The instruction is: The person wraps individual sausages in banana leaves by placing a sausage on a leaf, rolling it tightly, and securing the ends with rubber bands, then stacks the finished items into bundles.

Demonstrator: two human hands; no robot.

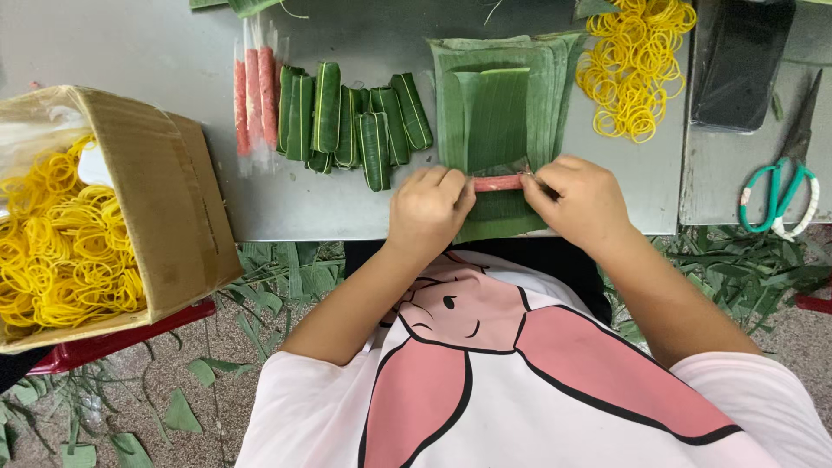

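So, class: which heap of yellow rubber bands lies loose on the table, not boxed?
The rubber band heap at the table's far right; the other heap fills the cardboard box.

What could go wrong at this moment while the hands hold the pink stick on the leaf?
1. The left hand and right hand grip the pink stick only at its ends; it may slip or bend.
2. The leaf stack overhangs the table edge, so the leaves might slide off toward the floor.
3. The wrapped rolls lie close by; a left-arm sweep could push them.
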